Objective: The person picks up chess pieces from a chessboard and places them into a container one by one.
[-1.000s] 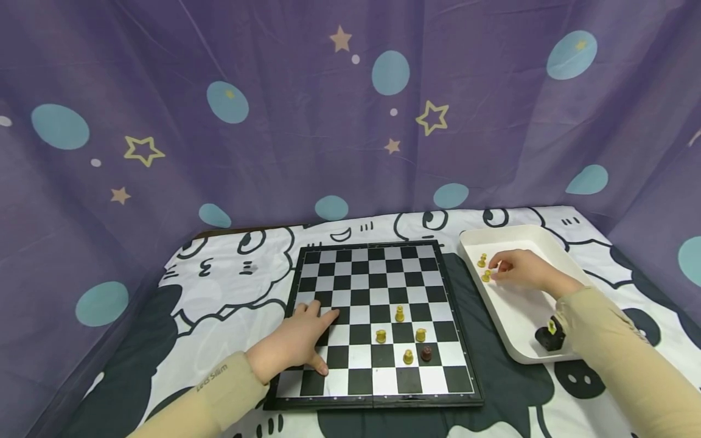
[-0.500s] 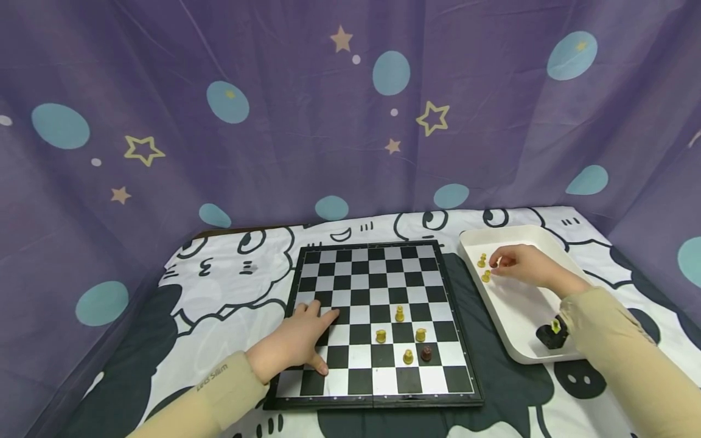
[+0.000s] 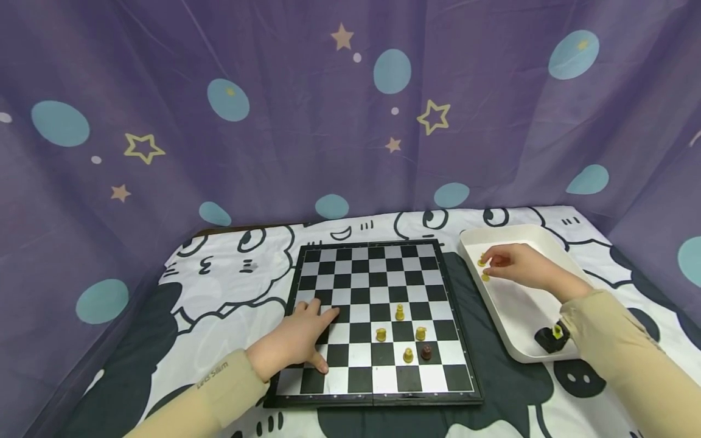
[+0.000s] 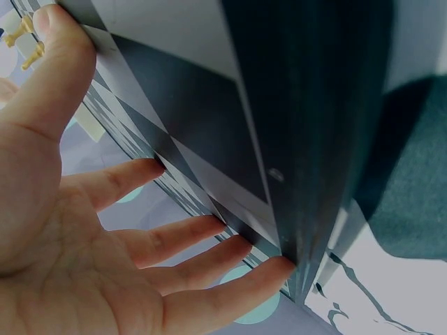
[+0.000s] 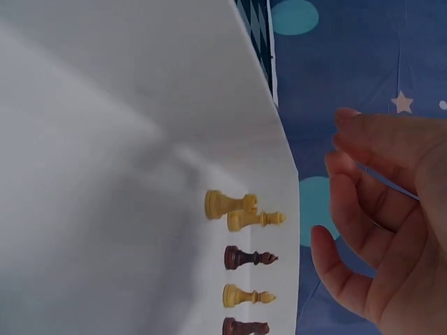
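My left hand (image 3: 296, 339) rests spread on the left side of the chessboard (image 3: 339, 401); in the left wrist view its fingertips (image 4: 279, 269) press on the squares near the edge. My right hand (image 3: 520, 264) is over the white tray (image 3: 515, 316), fingers loosely bent, with nothing seen between them in the right wrist view. It partly covers two yellow chess pieces (image 3: 485, 277) in the head view. The right wrist view has a yellow rook (image 5: 227, 204), a dark bishop (image 5: 248, 257), a yellow bishop (image 5: 248, 296) and others along the tray's far side.
On the board's right half stand several yellow pieces, one a pawn (image 3: 408, 355), beside a dark red piece (image 3: 426, 351). A black object (image 3: 550, 339) shows at my right wrist, over the tray's near end. A purple curtain (image 3: 306, 121) hangs behind the patterned cloth (image 3: 230, 274).
My right hand has lifted a little, then shifted left over the yellow pieces, covering more of them. The left hand and the pieces on the board have stayed put.
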A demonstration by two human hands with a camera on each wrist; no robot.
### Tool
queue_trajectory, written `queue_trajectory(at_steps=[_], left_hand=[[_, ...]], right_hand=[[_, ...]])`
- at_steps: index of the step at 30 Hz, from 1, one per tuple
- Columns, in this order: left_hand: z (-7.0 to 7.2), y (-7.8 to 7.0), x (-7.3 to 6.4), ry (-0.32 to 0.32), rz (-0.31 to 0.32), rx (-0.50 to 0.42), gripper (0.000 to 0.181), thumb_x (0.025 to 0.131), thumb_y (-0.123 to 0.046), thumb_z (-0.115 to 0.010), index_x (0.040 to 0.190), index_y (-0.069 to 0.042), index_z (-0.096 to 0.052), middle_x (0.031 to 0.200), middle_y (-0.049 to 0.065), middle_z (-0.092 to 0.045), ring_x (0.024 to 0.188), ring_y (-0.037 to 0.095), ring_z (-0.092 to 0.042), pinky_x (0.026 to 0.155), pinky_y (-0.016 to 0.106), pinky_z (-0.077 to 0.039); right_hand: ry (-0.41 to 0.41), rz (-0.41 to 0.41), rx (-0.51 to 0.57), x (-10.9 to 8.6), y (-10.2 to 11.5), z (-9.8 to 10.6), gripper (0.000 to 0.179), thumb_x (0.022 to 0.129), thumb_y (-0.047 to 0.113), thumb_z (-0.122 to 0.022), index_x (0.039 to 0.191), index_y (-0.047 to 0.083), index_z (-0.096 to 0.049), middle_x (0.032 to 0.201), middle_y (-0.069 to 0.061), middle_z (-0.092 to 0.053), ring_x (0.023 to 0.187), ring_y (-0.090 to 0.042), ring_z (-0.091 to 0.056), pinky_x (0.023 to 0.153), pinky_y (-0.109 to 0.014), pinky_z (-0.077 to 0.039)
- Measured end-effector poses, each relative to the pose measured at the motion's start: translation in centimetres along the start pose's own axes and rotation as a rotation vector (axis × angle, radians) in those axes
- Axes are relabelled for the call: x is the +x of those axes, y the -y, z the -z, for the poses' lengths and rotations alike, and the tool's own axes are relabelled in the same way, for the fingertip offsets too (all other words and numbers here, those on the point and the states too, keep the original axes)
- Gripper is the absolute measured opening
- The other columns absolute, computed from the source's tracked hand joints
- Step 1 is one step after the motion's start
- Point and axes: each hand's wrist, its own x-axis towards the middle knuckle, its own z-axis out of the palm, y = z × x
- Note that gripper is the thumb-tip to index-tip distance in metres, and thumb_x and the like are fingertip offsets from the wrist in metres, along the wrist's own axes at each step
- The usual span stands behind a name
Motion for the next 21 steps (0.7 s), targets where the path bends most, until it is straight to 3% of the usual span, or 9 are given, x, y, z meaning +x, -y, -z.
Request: queue_trajectory(at_steps=[12, 21], left_hand=[[0.0, 0.0, 0.0, -0.006, 0.001, -0.002, 0.101, 0.049, -0.04, -0.09, 0.136, -0.008, -0.05, 0.116, 0.019, -0.05, 0.105, 0.036, -0.047, 0.085, 0.049, -0.046], [0.0, 0.1, 0.0, -0.002, 0.007, -0.007, 0.101, 0.048, -0.04, -0.09, 0.135, -0.007, -0.05, 0.118, 0.021, -0.049, 0.107, 0.039, -0.047, 0.083, 0.051, -0.047]], right_hand=[[0.05, 0.034, 0.025, 0.1, 2.6, -0.3, 0.016, 0.085, 0.012, -0.069, 0.098, 0.004, -0.067, 0.072, 0.003, -0.061, 0.062, -0.003, -0.05, 0.058, -0.024, -0.042], [0.118, 0.112, -0.017, 0.3, 5.0, -1.4, 0.019, 0.085, 0.016, -0.069, 0.1, 0.005, -0.067, 0.078, 0.006, -0.063, 0.07, -0.005, -0.055, 0.063, -0.026, -0.047]])
